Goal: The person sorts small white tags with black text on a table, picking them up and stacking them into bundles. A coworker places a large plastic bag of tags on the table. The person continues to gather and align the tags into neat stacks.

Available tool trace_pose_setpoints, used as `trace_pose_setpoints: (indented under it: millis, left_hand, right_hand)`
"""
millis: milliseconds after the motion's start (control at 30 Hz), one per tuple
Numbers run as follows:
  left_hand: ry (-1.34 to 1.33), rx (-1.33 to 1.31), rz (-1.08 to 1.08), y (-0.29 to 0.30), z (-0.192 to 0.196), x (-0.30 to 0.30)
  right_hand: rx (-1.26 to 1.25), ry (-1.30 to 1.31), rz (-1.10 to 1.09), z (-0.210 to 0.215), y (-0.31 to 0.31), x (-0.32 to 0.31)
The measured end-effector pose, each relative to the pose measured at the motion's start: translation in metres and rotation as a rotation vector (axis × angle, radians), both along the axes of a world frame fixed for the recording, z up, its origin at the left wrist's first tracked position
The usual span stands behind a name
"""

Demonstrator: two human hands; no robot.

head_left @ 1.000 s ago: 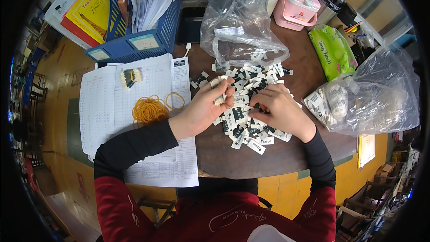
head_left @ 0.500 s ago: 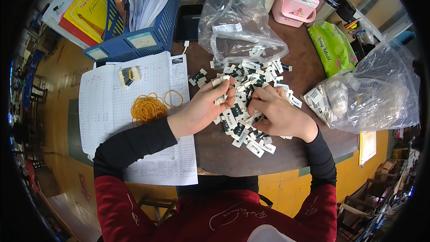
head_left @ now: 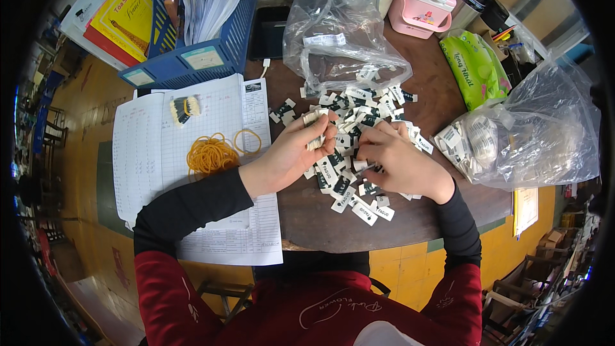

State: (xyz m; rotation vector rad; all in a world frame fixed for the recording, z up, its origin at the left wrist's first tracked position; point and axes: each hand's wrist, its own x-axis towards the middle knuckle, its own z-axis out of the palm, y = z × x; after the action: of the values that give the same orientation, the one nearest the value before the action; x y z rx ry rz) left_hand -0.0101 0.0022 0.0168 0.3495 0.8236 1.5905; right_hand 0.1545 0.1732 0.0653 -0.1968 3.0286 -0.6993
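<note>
A loose heap of small white and dark green fabric labels (head_left: 328, 170) lies on the brown table in front of me. My left hand (head_left: 296, 152) is closed round a stack of labels (head_left: 315, 143), their edges showing between thumb and fingers. Over the right side of the heap, my right hand (head_left: 405, 161) has its fingers curled down and pinches a label (head_left: 364, 166). On the open notebook (head_left: 138, 147) at the left rest a banded bundle of labels (head_left: 185, 110) and a pile of yellow rubber bands (head_left: 213, 156).
Behind the heap lies a clear plastic bag (head_left: 346, 32); another bag (head_left: 532, 141) with label bundles sits at the right. A blue file rack (head_left: 198, 61), pink container (head_left: 421, 3) and green tissue pack (head_left: 473, 69) stand around the table's far side.
My right thumb and fingers have closed on a label from the heap, and a few labels under them have shifted. The left hand keeps its stack in place.
</note>
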Motion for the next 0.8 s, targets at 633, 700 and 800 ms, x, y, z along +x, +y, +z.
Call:
trace_pose_setpoints:
  millis: [633,700,800]
  left_hand:
    - [0.065,-0.014,0.005,-0.001,-0.002,0.003]
    - [0.072,-0.003,-0.002,-0.001,-0.003,0.002]
    - [0.078,0.001,-0.002,-0.001,-0.002,0.002]
  right_hand:
    - [-0.809,0.083,-0.494,-0.020,0.002,-0.012]
    - [-0.667,0.165,-0.474,-0.020,0.003,-0.012]
    - [-0.518,0.256,-0.450,-0.018,0.005,-0.012]
